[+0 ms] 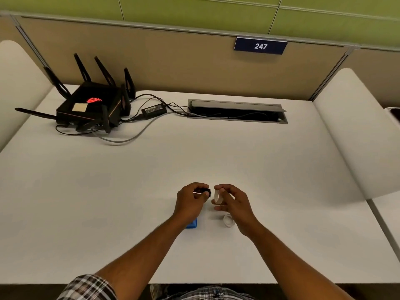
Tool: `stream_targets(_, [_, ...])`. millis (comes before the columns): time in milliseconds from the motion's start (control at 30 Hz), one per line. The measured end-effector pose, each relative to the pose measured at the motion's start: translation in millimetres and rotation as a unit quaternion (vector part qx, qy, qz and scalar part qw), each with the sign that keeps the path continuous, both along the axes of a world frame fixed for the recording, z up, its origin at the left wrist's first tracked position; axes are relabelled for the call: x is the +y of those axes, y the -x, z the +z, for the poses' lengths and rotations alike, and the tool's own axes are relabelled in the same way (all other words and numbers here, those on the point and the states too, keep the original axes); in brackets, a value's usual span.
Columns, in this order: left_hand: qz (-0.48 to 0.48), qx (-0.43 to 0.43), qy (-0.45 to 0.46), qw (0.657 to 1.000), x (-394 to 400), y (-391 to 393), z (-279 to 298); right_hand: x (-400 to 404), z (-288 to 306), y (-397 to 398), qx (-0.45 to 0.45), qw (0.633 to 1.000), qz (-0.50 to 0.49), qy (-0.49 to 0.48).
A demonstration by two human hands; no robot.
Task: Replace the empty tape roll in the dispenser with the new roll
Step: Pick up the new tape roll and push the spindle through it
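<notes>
My left hand (190,202) holds a small black spindle (206,192) between its fingertips, above the white desk (129,191). Just to its right, my right hand (233,202) grips a whitish tape roll (217,196) on edge, its hole facing the spindle; a small gap separates the two. A blue dispenser (192,224) lies on the desk under my left wrist, mostly hidden. Another small white roll (228,220) lies flat on the desk below my right hand.
A black router (91,107) with several antennas stands at the back left, with a power brick (154,109) and cables leading into a cable tray slot (237,111). A beige partition bears a sign reading 247 (260,46).
</notes>
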State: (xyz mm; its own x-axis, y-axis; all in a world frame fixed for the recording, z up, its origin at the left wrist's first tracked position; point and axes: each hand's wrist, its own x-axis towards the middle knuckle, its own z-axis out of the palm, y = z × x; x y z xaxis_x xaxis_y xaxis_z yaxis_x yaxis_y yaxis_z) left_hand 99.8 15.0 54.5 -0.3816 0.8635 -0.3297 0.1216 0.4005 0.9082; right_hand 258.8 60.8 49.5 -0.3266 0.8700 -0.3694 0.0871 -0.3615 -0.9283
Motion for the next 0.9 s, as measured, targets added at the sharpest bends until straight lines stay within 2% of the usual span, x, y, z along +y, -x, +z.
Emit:
stream_targets(400, [-0.001, -0.003, 0.001, 1.0, -9.7, 11.3, -3.2, -7.7, -5.3, 12.7, 0.034, 0.999, 0.018, 0.022])
stream_targets(567, [0.006, 0.01, 0.005, 1.0, -12.5, 15.7, -3.4, -7.4, -6.2, 18.2, -0.05, 0.997, 0.05, -0.016])
stream_targets(700, [0.022, 0.0, 0.007, 1.0, -15.7, 19.4, -1.4, -7.9, -10.3, 22.0, -0.007, 1.0, -0.005, 0.013])
stream_targets(900, [0.048, -0.002, 0.016, 0.999, -17.6, 21.8, 2.5, -9.4, -9.7, 26.9, -0.028, 0.999, -0.04, 0.01])
